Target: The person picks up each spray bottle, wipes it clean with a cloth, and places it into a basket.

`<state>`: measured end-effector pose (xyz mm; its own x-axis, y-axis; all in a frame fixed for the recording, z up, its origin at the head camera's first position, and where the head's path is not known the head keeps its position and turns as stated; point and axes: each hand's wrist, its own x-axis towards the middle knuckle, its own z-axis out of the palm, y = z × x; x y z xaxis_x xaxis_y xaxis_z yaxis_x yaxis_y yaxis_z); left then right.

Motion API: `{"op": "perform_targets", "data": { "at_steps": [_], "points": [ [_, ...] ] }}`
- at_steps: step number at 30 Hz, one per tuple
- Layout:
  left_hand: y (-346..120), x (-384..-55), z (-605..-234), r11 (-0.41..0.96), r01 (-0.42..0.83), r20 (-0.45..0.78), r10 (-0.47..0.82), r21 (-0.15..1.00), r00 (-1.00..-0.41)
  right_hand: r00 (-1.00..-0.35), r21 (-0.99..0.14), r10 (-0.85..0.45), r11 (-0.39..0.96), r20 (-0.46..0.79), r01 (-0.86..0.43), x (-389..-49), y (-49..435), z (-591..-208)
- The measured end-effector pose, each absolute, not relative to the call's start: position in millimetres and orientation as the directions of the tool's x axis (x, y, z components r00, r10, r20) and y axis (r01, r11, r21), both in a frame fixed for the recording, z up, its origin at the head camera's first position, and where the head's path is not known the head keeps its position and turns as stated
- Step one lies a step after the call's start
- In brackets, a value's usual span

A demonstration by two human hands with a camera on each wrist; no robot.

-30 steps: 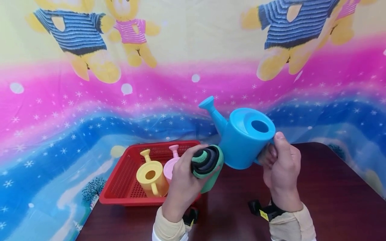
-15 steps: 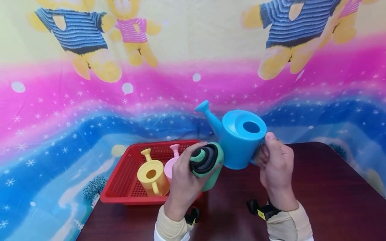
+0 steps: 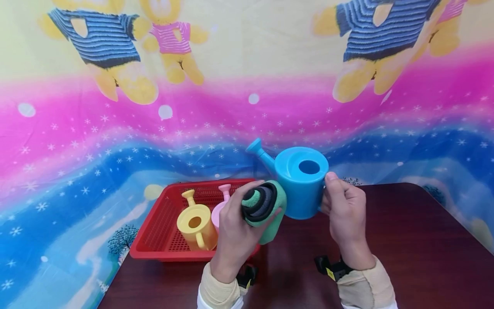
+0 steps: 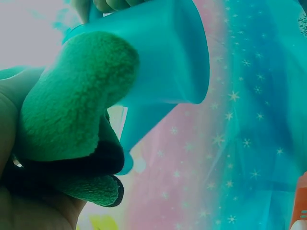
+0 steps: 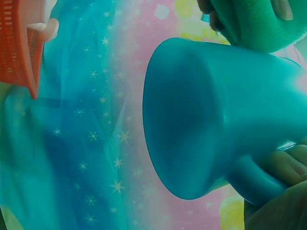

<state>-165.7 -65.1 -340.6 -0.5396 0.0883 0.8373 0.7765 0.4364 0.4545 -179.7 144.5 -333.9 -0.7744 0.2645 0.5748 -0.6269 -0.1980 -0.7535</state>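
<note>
A blue toy watering can (image 3: 302,189) is held up above the table, its spout pointing to the upper left. My right hand (image 3: 349,219) grips it by the handle, fingers curled through the loop in the right wrist view. My left hand (image 3: 235,231) holds a rolled green cloth (image 3: 274,214) with a dark underside. In the left wrist view the cloth (image 4: 86,91) lies against the side of the can (image 4: 168,52). The can's base (image 5: 180,120) faces the right wrist camera.
A red plastic basket (image 3: 150,231) stands at the left of the dark wooden table (image 3: 405,240). Inside are a yellow watering can (image 3: 197,227) and a pink one (image 3: 217,212), partly hidden by my left hand. A printed curtain (image 3: 247,86) hangs behind.
The blue watering can has moved left and slightly down in my right hand, and it sits more upright. My left hand and the cloth have barely moved.
</note>
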Motion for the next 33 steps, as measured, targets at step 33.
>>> {"op": "perform_targets", "data": {
  "at_steps": [33],
  "points": [
    [-58.4, -164.3, -341.7, 0.367, 0.788, 0.847, 0.0, 0.494, -0.531, -0.7, -0.75, 0.313, 0.068, 0.642, -0.658, -166.1, 130.8, -328.6]
  ]
}}
